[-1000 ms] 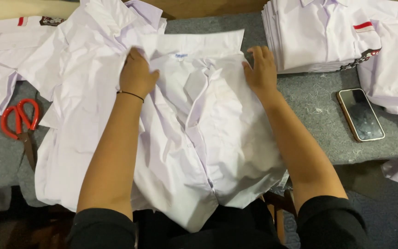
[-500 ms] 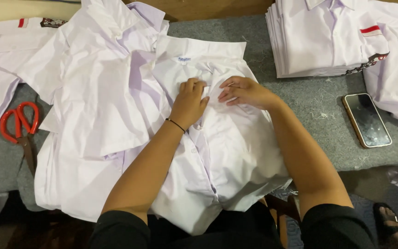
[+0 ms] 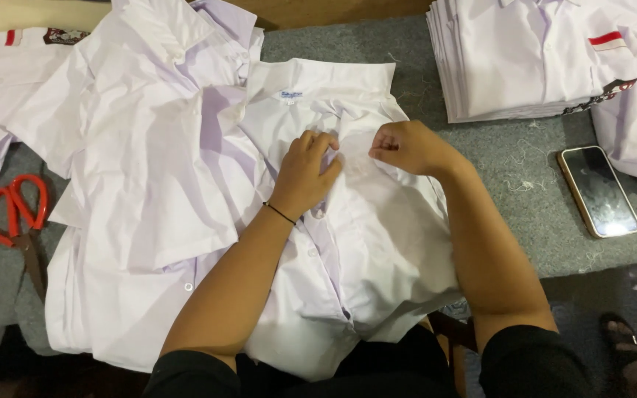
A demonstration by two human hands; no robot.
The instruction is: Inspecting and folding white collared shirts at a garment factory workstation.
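A white collared shirt (image 3: 377, 243) lies face up on the grey table (image 3: 525, 184), its collar toward the far side. My left hand (image 3: 305, 173) and my right hand (image 3: 405, 146) meet at the front placket just below the collar. Both pinch the white fabric there, fingertips close together. A thin dark band circles my left wrist. The lower part of the shirt hangs over the near table edge toward my lap.
A loose heap of white shirts (image 3: 141, 147) lies left of the one I handle. A neat stack of folded white shirts (image 3: 532, 59) sits at the far right. A phone (image 3: 599, 191) lies screen up at right. Red-handled scissors (image 3: 18, 217) lie at left.
My hands came in from the shirt's shoulders to the middle of its front and now pinch the placket below the collar.
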